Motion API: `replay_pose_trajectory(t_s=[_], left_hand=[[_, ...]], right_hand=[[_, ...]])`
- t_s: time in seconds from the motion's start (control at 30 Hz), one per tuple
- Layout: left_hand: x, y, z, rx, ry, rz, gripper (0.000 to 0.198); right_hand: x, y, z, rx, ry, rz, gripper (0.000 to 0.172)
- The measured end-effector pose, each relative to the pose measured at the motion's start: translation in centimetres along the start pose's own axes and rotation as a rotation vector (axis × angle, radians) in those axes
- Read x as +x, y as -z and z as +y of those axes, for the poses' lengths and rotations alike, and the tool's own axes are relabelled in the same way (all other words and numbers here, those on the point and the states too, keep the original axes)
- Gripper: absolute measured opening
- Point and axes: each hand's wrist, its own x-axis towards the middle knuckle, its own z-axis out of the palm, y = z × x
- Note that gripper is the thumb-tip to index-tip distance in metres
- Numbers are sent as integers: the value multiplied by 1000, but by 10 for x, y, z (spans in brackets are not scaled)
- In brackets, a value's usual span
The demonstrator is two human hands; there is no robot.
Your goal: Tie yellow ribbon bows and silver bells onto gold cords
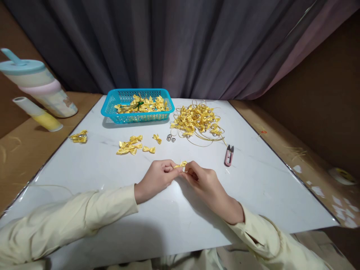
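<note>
A small yellow ribbon bow (pixel 181 164) is pinched between my two hands above the near middle of the white tabletop. My left hand (pixel 157 175) grips its left side with thumb and forefinger. From the right, my right hand (pixel 206 183) closes its fingertips at the bow's lower edge; whether they also hold a thin cord there is too small to tell. Beyond my left hand lie several loose yellow bows (pixel 131 145). A few silver bells (pixel 170 138) sit just past my fingers. Pink-handled thread snips (pixel 229 155) rest to the right.
At the back stands a blue basket (pixel 105 108) holding yellow bows. Right of it is a tangled pile of bows, bells and gold cord (pixel 197 118). A small bow bundle (pixel 79 137) lies at the left edge. A tumbler (pixel 47 88) and a roll of yellow material (pixel 39 114) stand far left.
</note>
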Motion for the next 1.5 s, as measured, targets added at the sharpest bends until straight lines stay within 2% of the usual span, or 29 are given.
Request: replay_pose_trajectory(t_s=[0.07, 0.13, 0.2, 0.27, 0.33, 0.4, 0.47, 0.53, 0.7, 0.83, 1.0, 1.07, 1.17, 1.23, 1.37, 1.5], left_hand=[[0, 0, 0, 44, -15, -4, 31], [-1, 0, 1, 68, -13, -5, 30], [-2, 0, 2, 75, -6, -14, 28], [-3, 0, 4, 78, -1, -34, 26], [-4, -1, 4, 102, -9, -61, 26], [-4, 0, 5, 139, -29, -83, 28], [-4, 0, 5, 173, -41, -105, 31], [-4, 2, 5, 182, -42, -122, 33], [-3, 3, 3, 98, 8, -178, 33], [-2, 3, 2, 104, 9, -200, 32], [-3, 2, 3, 174, -17, -158, 32], [-3, 1, 3, 179, -16, -146, 31], [-3, 0, 4, 196, -35, -116, 32], [-3, 1, 4, 213, -67, -89, 35], [-3, 2, 3, 256, -127, -54, 32], [-3, 1, 1, 259, -120, -54, 24]], right_hand=[[2, 7, -2, 21, -26, -63, 10], [4, 18, -4, 6, -44, -95, 16], [8, 30, -4, -62, -22, -46, 25], [15, 40, -2, -88, 60, -42, 27], [25, 45, 3, -7, 160, -172, 27], [37, 46, 9, 128, 222, -367, 32], [49, 46, 12, 237, 240, -538, 37], [58, 45, 14, 295, 246, -624, 39], [63, 47, 6, 306, 251, -608, 37], [57, 46, 0, 183, 317, -493, 32], [53, 44, -1, 62, 361, -425, 47], [53, 45, -1, 60, 343, -399, 45], [54, 46, 0, 122, 304, -395, 31], [54, 47, 3, 241, 242, -453, 26], [55, 43, 10, 516, 118, -598, 37], [53, 37, 13, 566, 117, -579, 42]])
